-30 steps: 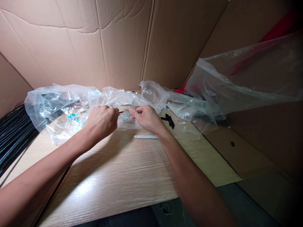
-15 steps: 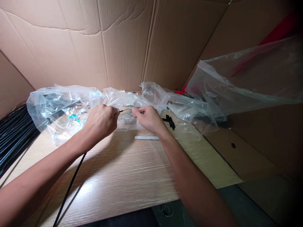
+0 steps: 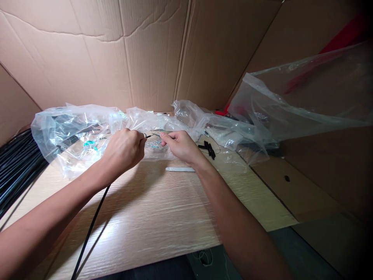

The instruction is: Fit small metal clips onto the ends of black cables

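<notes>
My left hand (image 3: 124,149) is closed around a black cable (image 3: 92,225), which trails from beneath my wrist toward the table's front edge. The cable's thin dark end pokes out past the fingers, pointing right. My right hand (image 3: 182,144) pinches a thin pointed metal tool (image 3: 156,134), its tip close to the cable end; whether they touch I cannot tell. Under the hands lies a clear bag of small shiny and teal pieces (image 3: 154,144). Near my right wrist, a white flat stick (image 3: 179,169) rests on the table, partly covered by the forearm.
Crumpled clear plastic bags (image 3: 75,120) line the back of the wooden table (image 3: 151,217). Black clip-like pieces (image 3: 208,149) lie right of my hand. A thick bundle of black cables (image 3: 20,167) sits at the left. Cardboard walls (image 3: 145,50) enclose the back and sides.
My right hand has shifted slightly left, bringing the metal tool nearer the cable end. The trailing cable has swung a little to the right. My left hand has barely moved.
</notes>
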Available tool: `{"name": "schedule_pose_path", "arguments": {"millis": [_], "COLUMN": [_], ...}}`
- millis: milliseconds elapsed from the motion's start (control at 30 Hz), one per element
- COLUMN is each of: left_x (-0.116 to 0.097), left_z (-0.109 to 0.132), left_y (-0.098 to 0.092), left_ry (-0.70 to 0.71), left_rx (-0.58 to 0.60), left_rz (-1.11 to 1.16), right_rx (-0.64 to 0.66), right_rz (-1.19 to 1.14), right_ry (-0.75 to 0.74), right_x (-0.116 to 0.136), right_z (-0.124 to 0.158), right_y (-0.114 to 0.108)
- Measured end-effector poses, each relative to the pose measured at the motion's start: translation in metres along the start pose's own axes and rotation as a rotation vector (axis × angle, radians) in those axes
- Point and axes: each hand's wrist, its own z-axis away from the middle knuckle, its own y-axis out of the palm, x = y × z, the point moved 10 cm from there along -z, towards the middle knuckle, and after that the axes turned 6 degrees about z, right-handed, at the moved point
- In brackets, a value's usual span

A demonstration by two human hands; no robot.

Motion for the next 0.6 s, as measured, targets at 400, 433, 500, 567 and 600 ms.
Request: {"name": "schedule_pose_path", "arguments": {"millis": [400,433,500,567,600], "left_x": [-0.001,-0.002,-0.004,-0.005,-0.006], "left_z": [0.002,0.002,0.003,0.003,0.003], "left_y": [0.000,-0.001,-0.002,-0.003,-0.004], "left_ry": [-0.013,-0.014,-0.012,-0.014,-0.017], "left_rx": [0.015,0.020,0.027,0.035,0.037], "left_rz": [-0.065,-0.073,-0.090,-0.107,-0.115], "right_rx": [-0.075,-0.073,-0.064,-0.046,-0.039], "right_rz": [0.170,0.175,0.167,0.141,0.126], "right_ry": [-0.024,-0.028,-0.032,-0.030,-0.029], "right_x": [0.004,0.004,0.005,0.004,0.004], "right_z": [0.002,0.002,0.002,0.002,0.001], "right_y": [-0.010,-0.009,-0.008,-0.007,-0.007]}}
